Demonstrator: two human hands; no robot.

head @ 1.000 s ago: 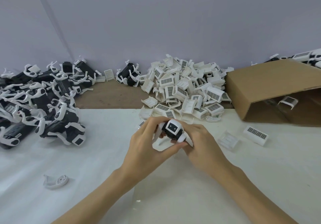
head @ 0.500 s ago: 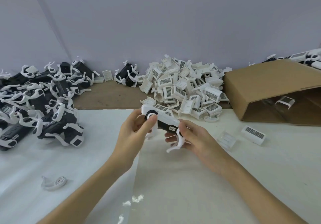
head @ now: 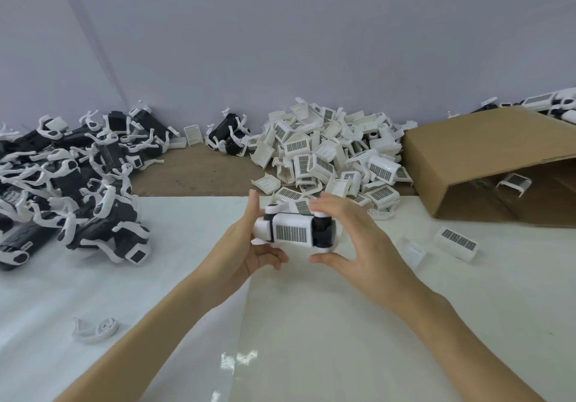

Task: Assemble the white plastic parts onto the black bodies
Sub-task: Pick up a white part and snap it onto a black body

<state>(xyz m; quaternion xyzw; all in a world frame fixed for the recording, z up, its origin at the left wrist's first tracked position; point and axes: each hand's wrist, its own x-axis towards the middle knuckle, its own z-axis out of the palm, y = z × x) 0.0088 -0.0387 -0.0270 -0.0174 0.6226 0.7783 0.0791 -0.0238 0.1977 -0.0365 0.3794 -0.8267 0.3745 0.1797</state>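
Note:
Both hands hold one black body [head: 324, 233] level above the white table [head: 311, 323], with a white grille cover [head: 291, 231] sitting on top of it. My left hand [head: 249, 245] grips its left end, fingers curled underneath and thumb up behind. My right hand [head: 352, 239] clasps the right end, thumb below and fingers over the far side. A heap of white grille covers [head: 330, 158] lies behind the hands. Black bodies with white arms [head: 71, 183] are heaped at the left.
An open cardboard box [head: 486, 152] lies on its side at the right with one white cover inside. Two loose covers [head: 456, 242] rest on the table right of my hands. A white ring-shaped part [head: 95, 330] lies at the lower left.
The body has been turned so the white grille cover faces up, and it now sits higher and level. My right hand shifted from under the body to clasping its right end.

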